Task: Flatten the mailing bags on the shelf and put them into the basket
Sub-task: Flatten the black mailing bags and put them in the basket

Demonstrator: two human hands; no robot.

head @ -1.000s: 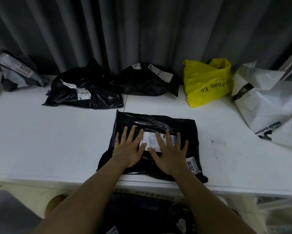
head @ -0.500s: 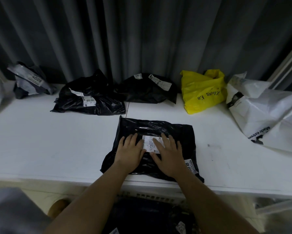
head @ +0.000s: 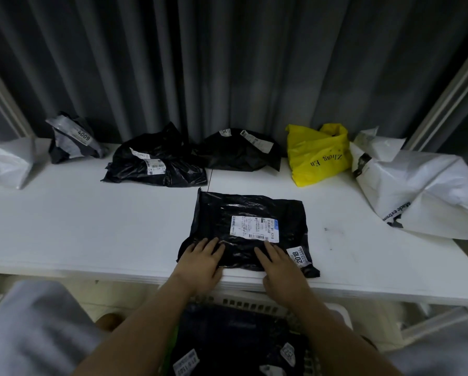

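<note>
head view. flat black mailing bag (head: 247,234) lying on the white shelf (head: 92,226), near its front edge, white address label (head: 254,229) face up at the middle and a smaller sticker (head: 298,256) reading 2018 at the near right corner. left hand (head: 201,263) laid palm down on the near left part of that bag, fingers straight and together, pressing, nothing clasped. right hand (head: 280,267) laid the same way on the near right part of the bag, fingertips just touching the label's lower edge, thumb hanging over the shelf's front edge; grip loose and flat on both sides, not clamped on anything.

behind the flat bag, along the grey curtain (head: 227,63): crumpled black bag (head: 157,164) to the back left, a second crumpled black bag (head: 241,150) straight behind and touching the first, yellow plastic bag (head: 318,156) to the back right. farther left of the flat bag, a grey bag (head: 74,139) with a 4009 sticker, and a white bag (head: 5,164) at the far left edge. to the right of the flat bag, well apart, a large white crumpled bag (head: 422,191) with dark lettering.

below the flat bag, under the shelf's front edge, a white slotted basket (head: 254,303), between the forearms, with black labelled bags (head: 227,346) already inside.
</note>
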